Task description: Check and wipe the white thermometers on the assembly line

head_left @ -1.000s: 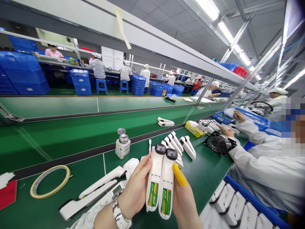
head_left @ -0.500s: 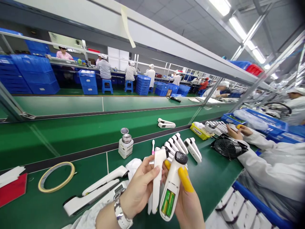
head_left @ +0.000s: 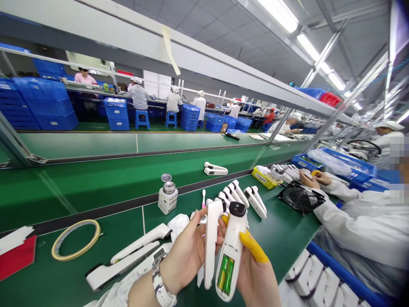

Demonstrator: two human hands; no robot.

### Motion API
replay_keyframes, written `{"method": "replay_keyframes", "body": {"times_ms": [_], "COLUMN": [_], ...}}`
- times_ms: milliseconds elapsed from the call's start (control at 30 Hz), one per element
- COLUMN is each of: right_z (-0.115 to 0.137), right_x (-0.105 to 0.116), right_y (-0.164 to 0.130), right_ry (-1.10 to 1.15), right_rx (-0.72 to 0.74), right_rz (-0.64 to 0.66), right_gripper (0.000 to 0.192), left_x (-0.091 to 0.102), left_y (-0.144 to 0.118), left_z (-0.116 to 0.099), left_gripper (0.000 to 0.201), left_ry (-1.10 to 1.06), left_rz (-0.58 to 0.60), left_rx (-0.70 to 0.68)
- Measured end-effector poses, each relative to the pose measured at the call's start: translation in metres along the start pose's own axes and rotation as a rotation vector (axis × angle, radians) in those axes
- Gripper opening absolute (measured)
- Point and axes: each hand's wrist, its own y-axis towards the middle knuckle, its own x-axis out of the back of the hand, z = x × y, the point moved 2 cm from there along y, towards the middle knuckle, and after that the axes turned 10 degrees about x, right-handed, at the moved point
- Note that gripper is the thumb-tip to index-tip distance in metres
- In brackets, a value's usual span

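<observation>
My left hand (head_left: 182, 266), with a white watch on its wrist, is closed around a white handheld thermometer (head_left: 211, 247) turned edge-on. Beside it, my right hand (head_left: 259, 275) grips a second thermometer (head_left: 234, 238) with its black sensor end up. Its battery compartment faces me uncovered, with two green batteries (head_left: 226, 275) inside. A yellow finger cot (head_left: 254, 247) covers my right thumb, and another yellow tip shows behind the thermometer. More white thermometers (head_left: 234, 192) lie in a row just beyond my hands. Others (head_left: 123, 264) rest left of my left wrist.
An open-lidded white bottle (head_left: 168, 198), a pink-and-white toothbrush (head_left: 203, 199) and a tape roll (head_left: 76, 239) are on the green bench. A thermometer pair (head_left: 216, 169) lies on the belt. At right, a co-worker's hands (head_left: 309, 178) work near a black fan (head_left: 300, 196) and yellow tray (head_left: 266, 178).
My left thumb has come off the front of the left thermometer. Both thermometers remain in my hands. The pair on the belt has shifted left, and the view has turned slightly.
</observation>
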Motion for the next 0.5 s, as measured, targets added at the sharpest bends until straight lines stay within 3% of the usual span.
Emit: {"method": "replay_keyframes", "body": {"times_ms": [100, 367, 433, 500], "right_z": [0.003, 0.007, 0.006, 0.005], "right_x": [0.001, 0.015, 0.017, 0.019], "right_y": [-0.002, -0.008, -0.009, -0.008], "right_ry": [-0.019, -0.04, -0.058, -0.117], "right_rx": [0.031, 0.041, 0.034, 0.056], "right_rz": [0.057, -0.025, -0.064, -0.037], "right_gripper": [0.025, 0.043, 0.038, 0.034], "left_x": [0.001, -0.003, -0.006, -0.009], "left_y": [-0.002, -0.016, -0.022, -0.028], "left_z": [0.002, 0.003, 0.0, -0.002], "left_gripper": [0.04, 0.049, 0.047, 0.043], "left_ry": [0.011, 0.232, 0.427, 0.819], "left_rz": [-0.007, -0.018, -0.043, -0.085], "left_rx": [0.015, 0.005, -0.08, -0.276]}}
